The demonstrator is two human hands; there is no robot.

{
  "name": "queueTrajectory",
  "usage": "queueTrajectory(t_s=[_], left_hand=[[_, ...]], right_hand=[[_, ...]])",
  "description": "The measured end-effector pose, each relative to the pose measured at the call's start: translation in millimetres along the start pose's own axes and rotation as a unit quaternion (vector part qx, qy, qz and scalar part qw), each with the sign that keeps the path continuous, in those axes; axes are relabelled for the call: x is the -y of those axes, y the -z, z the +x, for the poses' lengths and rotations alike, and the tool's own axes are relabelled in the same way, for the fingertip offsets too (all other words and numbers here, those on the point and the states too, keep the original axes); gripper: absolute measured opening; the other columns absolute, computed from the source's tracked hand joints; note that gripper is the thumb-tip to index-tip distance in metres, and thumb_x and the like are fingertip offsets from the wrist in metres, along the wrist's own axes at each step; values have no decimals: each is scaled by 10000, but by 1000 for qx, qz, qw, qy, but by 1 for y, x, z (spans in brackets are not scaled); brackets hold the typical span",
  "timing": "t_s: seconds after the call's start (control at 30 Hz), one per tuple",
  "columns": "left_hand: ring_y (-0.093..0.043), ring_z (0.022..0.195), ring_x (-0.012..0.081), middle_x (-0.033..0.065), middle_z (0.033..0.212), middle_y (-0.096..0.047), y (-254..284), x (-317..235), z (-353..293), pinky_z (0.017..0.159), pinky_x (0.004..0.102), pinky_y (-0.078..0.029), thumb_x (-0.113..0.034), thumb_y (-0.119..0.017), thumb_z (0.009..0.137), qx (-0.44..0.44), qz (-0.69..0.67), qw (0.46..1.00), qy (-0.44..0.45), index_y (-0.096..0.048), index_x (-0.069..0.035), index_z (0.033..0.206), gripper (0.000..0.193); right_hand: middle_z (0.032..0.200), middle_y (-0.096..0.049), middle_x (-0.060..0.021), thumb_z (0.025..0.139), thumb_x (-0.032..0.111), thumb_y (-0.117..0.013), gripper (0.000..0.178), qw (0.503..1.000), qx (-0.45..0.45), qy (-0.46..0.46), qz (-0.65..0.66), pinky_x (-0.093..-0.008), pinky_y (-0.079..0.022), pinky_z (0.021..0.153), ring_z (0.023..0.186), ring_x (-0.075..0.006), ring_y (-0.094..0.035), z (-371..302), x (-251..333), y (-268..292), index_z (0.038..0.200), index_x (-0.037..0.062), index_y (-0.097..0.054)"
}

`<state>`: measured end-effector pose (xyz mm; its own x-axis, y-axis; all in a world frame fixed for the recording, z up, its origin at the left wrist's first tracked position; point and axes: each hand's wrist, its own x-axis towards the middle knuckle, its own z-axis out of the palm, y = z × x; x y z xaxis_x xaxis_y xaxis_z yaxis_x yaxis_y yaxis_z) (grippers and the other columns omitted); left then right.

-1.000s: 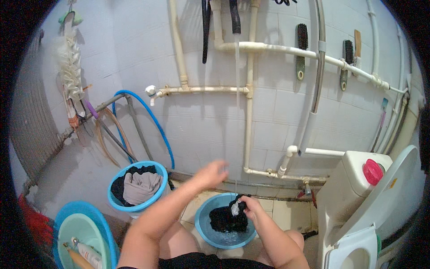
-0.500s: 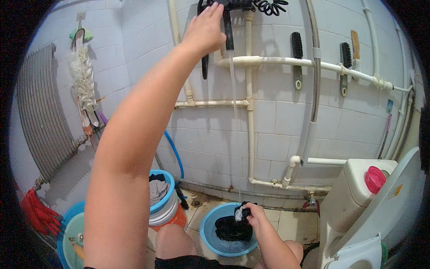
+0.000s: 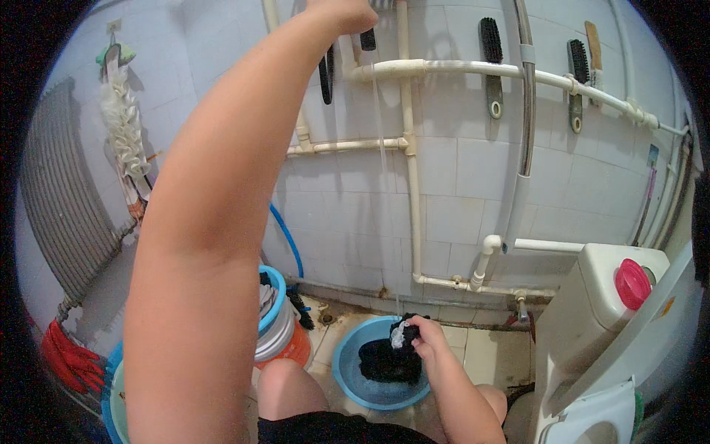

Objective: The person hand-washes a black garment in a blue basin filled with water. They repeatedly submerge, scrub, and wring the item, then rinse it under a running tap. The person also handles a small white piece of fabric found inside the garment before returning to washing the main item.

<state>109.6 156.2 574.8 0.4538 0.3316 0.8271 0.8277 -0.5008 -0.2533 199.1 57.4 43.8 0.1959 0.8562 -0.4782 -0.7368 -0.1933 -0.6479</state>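
Note:
My left arm reaches up to the wall, and my left hand (image 3: 346,10) is at the black tap spout (image 3: 367,40). Its fingers are cut off by the upper edge of the picture. A thin stream of water (image 3: 379,118) falls from the spout into the blue basin (image 3: 342,374) on the floor. Low over the basin's far right side, my right hand (image 3: 429,337) is closed on a bunched black cloth (image 3: 404,334) with a whitish patch, right beside the stream. More black cloth (image 3: 386,365) lies in the water below.
Left of the basin stands a white and orange bucket (image 3: 285,348) with a blue bowl of clothes on top. The toilet (image 3: 592,311) is at the right. Brushes (image 3: 491,66) hang by the wall pipe. Red gloves (image 3: 70,359) hang at the far left.
The view has tipped downward, so the tap and my left hand sit higher, the hand now partly out of the picture. My right hand still holds the black cloth over the basin.

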Motion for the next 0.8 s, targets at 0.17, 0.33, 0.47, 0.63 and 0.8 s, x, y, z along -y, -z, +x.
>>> queueTrajectory(t_s=[0.17,0.33,0.47,0.63,0.8], left_hand=[[-308,1283,251,90,1390,-335,-13,11,3,1041,398,-263,-165,-503,712,2,-24,999,-35,-418,-110,1287,584],[-321,1272,255,91,1391,-332,-23,13,-2,1037,407,-266,-153,-513,701,-32,-9,997,-63,-416,-111,1284,592],[-370,1228,282,134,1319,-407,-10,24,-12,1013,443,-279,-141,-510,697,5,-55,997,-60,-441,-102,1250,559],[-414,1192,309,160,1308,-417,-51,-39,-84,1012,368,-325,-132,-541,714,124,-167,974,-92,-373,-83,1301,613],[-509,1095,276,166,1229,-485,-99,-51,-279,891,402,-428,-152,-568,778,349,-348,857,-148,-336,-112,1329,600]], right_hand=[[684,-572,-51,693,79,-620,85,999,-24,9,-36,-267,-323,404,536,-162,-513,-4,2,-6,742,45,-559],[675,-567,-56,689,81,-632,104,998,-40,15,-46,-286,-348,399,532,-171,-518,3,4,4,753,44,-559],[694,-545,-49,660,43,-632,214,1000,9,-10,-22,-279,-291,383,544,-155,-508,-4,-11,-16,820,54,-490],[680,-559,-63,713,60,-595,79,999,-27,17,-42,-274,-393,385,525,-162,-525,7,8,10,763,27,-543],[704,-581,-54,730,65,-595,63,999,-17,23,-36,-270,-457,479,591,-162,-560,-2,11,5,774,36,-561]])
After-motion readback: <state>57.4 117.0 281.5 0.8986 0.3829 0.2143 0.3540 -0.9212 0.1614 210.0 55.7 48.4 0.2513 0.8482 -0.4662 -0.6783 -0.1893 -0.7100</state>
